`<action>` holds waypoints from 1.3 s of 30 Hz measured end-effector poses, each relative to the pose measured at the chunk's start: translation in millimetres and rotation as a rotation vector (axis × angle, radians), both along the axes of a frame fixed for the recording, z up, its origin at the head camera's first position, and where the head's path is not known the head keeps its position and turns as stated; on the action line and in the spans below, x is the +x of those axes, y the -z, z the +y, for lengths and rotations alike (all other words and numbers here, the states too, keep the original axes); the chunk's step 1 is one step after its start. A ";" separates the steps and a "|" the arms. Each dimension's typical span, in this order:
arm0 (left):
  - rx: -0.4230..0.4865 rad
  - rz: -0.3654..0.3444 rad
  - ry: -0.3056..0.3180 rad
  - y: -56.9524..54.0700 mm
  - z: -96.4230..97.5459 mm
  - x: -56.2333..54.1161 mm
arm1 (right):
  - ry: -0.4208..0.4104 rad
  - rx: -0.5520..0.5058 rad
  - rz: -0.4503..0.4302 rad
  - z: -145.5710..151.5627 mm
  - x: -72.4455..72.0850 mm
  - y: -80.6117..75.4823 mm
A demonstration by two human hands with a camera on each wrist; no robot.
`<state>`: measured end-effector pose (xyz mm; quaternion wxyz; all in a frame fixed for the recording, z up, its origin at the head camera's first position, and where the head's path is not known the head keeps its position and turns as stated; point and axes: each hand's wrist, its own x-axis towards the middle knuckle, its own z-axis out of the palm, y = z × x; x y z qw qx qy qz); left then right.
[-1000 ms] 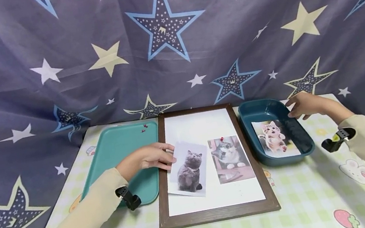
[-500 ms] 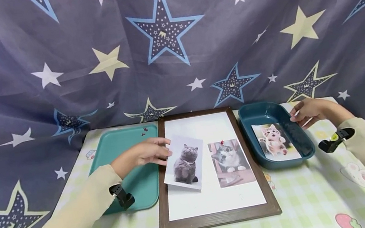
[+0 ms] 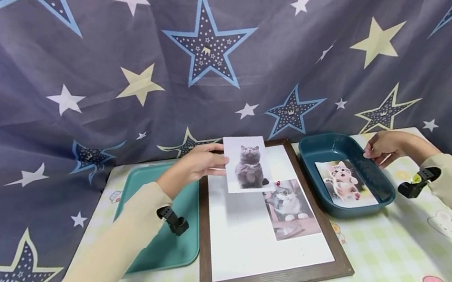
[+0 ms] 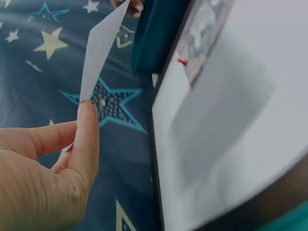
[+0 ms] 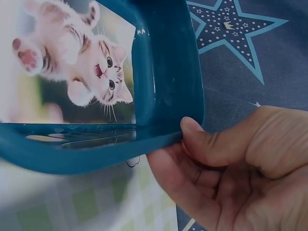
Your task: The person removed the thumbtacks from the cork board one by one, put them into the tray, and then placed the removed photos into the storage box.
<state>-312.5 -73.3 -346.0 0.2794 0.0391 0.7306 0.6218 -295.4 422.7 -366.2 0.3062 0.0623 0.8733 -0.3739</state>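
Observation:
My left hand (image 3: 199, 163) pinches the left edge of a grey cat photo (image 3: 249, 165) between thumb and fingers. The photo is raised over the framed white board (image 3: 239, 235), and its shadow falls on the board in the left wrist view. A second photo, of a grey-and-white cat (image 3: 290, 214), lies on the board under a red push pin (image 3: 278, 183). At the right, my right hand (image 5: 226, 163) pinches the rim of a dark teal basin (image 5: 178, 67), thumb on top and fingers beneath. A kitten photo (image 5: 77, 62) lies inside that basin.
A flat teal tray (image 3: 172, 249) stands left of the board, partly behind my left arm. A green checked tablecloth (image 3: 390, 257) covers the table, and a star-patterned curtain (image 3: 203, 105) hangs right behind it.
My left hand has lifted the grey cat photo off the board and carried it toward the back and right. The right hand has stayed at the basin's rim.

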 end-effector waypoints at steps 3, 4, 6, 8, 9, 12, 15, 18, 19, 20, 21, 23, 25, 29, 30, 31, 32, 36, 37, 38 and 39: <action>0.029 -0.021 -0.005 -3.5 18.8 -3.1 | 0.007 0.002 -0.001 0.6 2.2 1.3; 0.034 -0.026 -0.004 -4.4 25.1 -3.7 | 0.009 0.002 -0.001 0.6 2.8 1.7; 0.040 -0.037 0.003 -6.7 37.4 -5.0 | 0.014 0.003 -0.001 0.3 3.9 2.3; 0.032 -0.036 0.016 -9.1 49.6 -6.1 | 0.014 0.004 0.002 -0.1 4.8 2.8; 0.021 -0.031 0.022 -10.7 55.7 -6.2 | 0.016 0.005 0.003 -0.4 5.3 2.8; -0.012 -0.011 0.047 -16.8 72.7 -6.7 | 0.012 0.012 0.003 -0.5 5.8 2.6; -0.025 0.005 0.066 -25.2 87.7 -6.6 | 0.006 0.027 0.003 -0.2 5.3 1.5; -0.015 0.015 0.085 -33.2 101.1 -6.9 | 0.002 0.037 0.003 0.7 3.5 0.4; -0.009 0.014 0.090 -35.3 105.0 -7.2 | 0.002 0.039 0.003 0.9 2.8 0.0; -0.001 0.012 0.093 -37.0 109.0 -7.6 | 0.004 0.039 0.002 1.3 2.0 -0.1; 0.005 0.009 0.098 -38.2 112.5 -8.1 | 0.004 0.037 0.000 1.5 1.3 -0.4; 0.022 -0.006 0.107 -39.1 119.3 -9.5 | 0.006 0.034 -0.004 2.0 0.1 -0.7; 0.048 -0.030 0.110 -37.8 125.9 -11.5 | 0.010 0.031 -0.011 2.3 -1.0 -0.1; 0.094 -0.080 0.115 -30.5 139.1 -16.0 | 0.015 0.035 -0.024 0.8 -2.0 1.4; 0.105 -0.092 0.114 -28.1 142.5 -16.9 | 0.013 0.040 -0.024 -0.1 -2.1 1.6; 0.116 -0.101 0.113 -25.7 145.8 -17.9 | 0.009 0.045 -0.024 -0.9 -2.5 1.7; 0.125 -0.111 0.109 -23.1 148.9 -18.9 | 0.006 0.049 -0.023 -1.6 -3.0 1.9; 0.160 -0.141 0.096 -13.1 161.2 -22.7 | 0.000 0.059 -0.019 -4.6 -4.6 0.9; 0.167 -0.149 0.092 -10.6 164.1 -23.7 | 0.001 0.059 -0.018 -4.8 -5.2 0.7; 0.172 -0.154 0.090 -8.2 167.1 -24.6 | 0.003 0.058 -0.017 -5.0 -5.6 0.2; 0.175 -0.160 0.088 -6.0 170.1 -25.5 | 0.003 0.058 -0.015 -5.1 -5.9 -0.2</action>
